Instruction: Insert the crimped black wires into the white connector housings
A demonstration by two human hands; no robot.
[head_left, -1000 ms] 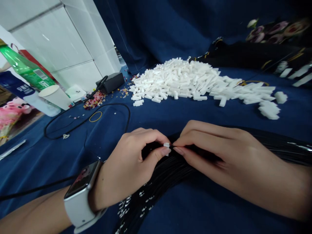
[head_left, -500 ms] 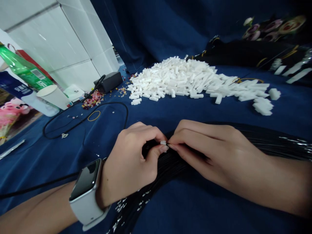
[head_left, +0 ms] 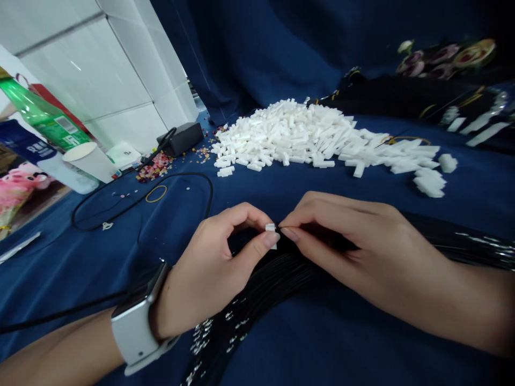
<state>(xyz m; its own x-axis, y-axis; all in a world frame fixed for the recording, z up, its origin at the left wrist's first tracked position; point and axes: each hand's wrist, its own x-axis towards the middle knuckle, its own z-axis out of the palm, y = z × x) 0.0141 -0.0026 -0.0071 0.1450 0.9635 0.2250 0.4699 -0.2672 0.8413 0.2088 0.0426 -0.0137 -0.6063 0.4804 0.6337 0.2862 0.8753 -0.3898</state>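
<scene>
Left side: green plastic bottle [head_left: 46, 120] and white paper cup [head_left: 88, 162] lie tilted at upper left of frame, black cable [head_left: 140, 201] loops on blue cloth [head_left: 257, 193] below them.
L wrist: white-band smartwatch [head_left: 134, 327] at lower left.
L hand [head_left: 205, 273]: thumb and index clenched on small white block [head_left: 271, 235], firm pinch, not released.
White block: matte, rectangular, sits between both hands, just above centre of frame, touching black strands.
R hand [head_left: 362, 246]: thumb and index pinch thin black strands [head_left: 281, 279] close to block; exact strand count too small to tell.
Pile: heap of white blocks [head_left: 289, 134] at upper middle, spreads to right, well apart from hands.
Risk: block is tiny, so weak L pinch could drop it into strands; loose R pinch could let strand ends splay away from it.
</scene>
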